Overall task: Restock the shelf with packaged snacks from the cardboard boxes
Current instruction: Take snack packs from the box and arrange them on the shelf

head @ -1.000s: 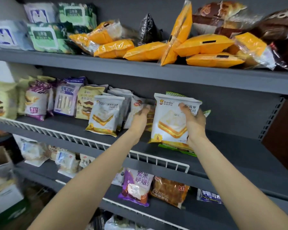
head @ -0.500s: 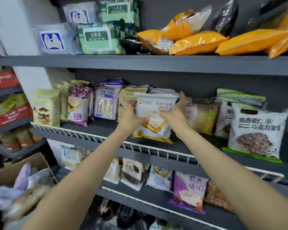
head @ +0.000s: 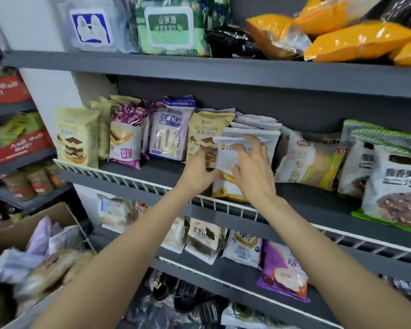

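While both forearms are reaching up from the bottom of the view, the cardboard box [head: 40, 236] is sitting low at the left, open and heaped with blurred wrapped snacks. Farther in, the left hand [head: 197, 173] is curling round the left edge of a white snack packet [head: 230, 155], thumb toward the front, and the right hand [head: 253, 167] is resting over the packet's face with its fingers [head: 256, 144] spread and slightly bent, more pressing than gripping. The packet is standing upright on the middle shelf [head: 157, 170], just behind the white wire rail [head: 133, 179], its lower edge touching or nearly touching the shelf board; I cannot tell which.

Behind it a row of similar white packets [head: 259, 124] is leaning against the back, with a tan bread packet [head: 207, 129] just beside on the left and a yellow-green bag [head: 311, 162] on the right.

The step in hand looks like seating this packet at the front of its own row. To do it well, the hands should be keeping it upright, squaring its face to the aisle, and easing it back until it is leaning on the packets behind, without nudging the tan neighbour. The thin wrapper is likely crumpling easily, so a light push on the face should serve better than a squeeze.
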Demonstrator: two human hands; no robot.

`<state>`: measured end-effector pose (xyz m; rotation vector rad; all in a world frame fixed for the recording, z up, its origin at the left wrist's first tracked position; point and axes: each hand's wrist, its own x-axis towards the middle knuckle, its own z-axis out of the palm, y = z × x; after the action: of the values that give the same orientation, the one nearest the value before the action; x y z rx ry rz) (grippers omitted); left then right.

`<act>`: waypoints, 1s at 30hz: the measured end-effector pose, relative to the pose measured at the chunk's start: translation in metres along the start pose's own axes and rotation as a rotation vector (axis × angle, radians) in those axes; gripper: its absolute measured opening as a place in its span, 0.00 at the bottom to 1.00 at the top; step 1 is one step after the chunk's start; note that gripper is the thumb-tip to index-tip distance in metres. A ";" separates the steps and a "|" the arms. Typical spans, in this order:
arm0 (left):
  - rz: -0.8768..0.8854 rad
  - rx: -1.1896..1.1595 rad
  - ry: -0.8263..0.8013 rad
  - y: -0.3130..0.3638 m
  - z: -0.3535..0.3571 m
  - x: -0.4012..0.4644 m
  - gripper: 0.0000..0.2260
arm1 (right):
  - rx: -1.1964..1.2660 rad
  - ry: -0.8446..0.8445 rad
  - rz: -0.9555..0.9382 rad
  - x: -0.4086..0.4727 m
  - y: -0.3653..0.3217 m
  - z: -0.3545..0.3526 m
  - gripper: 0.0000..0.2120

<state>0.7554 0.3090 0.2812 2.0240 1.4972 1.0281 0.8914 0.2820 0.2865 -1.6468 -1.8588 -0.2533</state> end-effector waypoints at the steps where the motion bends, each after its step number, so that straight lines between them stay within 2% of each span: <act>1: 0.022 0.027 0.056 -0.006 -0.009 -0.006 0.20 | 0.068 -0.037 -0.027 0.001 -0.012 0.001 0.22; 5: 0.023 0.068 0.206 -0.042 -0.060 -0.044 0.16 | 0.341 -0.184 -0.166 -0.005 -0.079 0.014 0.13; 8: -0.077 0.163 0.297 -0.084 -0.108 -0.088 0.12 | 0.426 -0.284 -0.286 -0.014 -0.144 0.038 0.11; 15: -0.539 0.331 0.386 -0.222 -0.218 -0.220 0.07 | 0.517 -0.607 -0.550 -0.071 -0.322 0.123 0.11; 18: -0.736 0.334 0.373 -0.289 -0.266 -0.277 0.08 | 0.469 -0.736 -0.630 -0.107 -0.401 0.172 0.11; 24: -1.049 0.264 0.304 -0.420 -0.357 -0.369 0.08 | 0.478 -1.028 -0.599 -0.170 -0.551 0.282 0.10; 30: -1.284 0.163 0.256 -0.542 -0.397 -0.413 0.13 | 0.381 -1.222 -0.550 -0.210 -0.655 0.388 0.18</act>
<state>0.0505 0.0645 0.0243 0.6104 2.4624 0.5744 0.1485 0.1856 0.0350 -0.9844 -2.9437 1.0573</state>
